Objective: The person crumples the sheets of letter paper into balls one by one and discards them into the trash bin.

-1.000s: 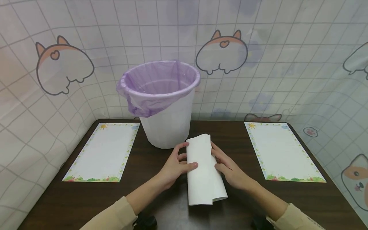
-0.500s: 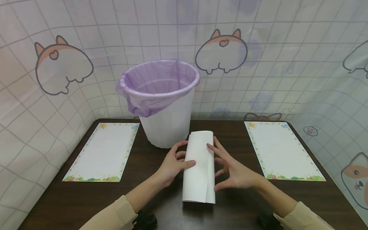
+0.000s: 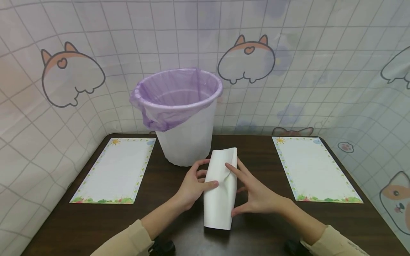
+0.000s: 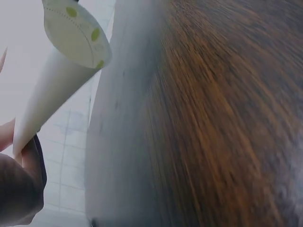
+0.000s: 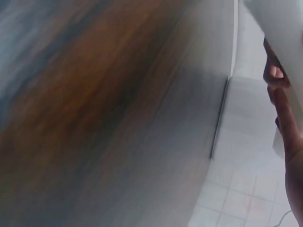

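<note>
A rolled sheet of paper (image 3: 216, 202) is held just above the table, white outside, with a dent near its right edge. In the left wrist view the end of the paper roll (image 4: 71, 80) is an open loop, showing a green leaf border inside. My left hand (image 3: 190, 186) grips its left side, thumb on top and the other fingers along the side and partly hidden. My right hand (image 3: 256, 193) holds the right side, index finger on the dented top and thumb at the lower right edge. In the right wrist view, the fingers (image 5: 285, 111) lie against the white paper.
Behind the paper stands a white bin (image 3: 189, 142) with a purple liner (image 3: 153, 119) folded over its rim. Leaf-bordered sheets lie flat on either side, a left sheet (image 3: 112, 170) and a right sheet (image 3: 317, 169), on the dark wooden table (image 3: 160, 220).
The loose flap on the right has been wrapped over, and the paper is now a narrower roll. My right hand's index finger has come onto its top, denting it. The left hand stays nearly put.
</note>
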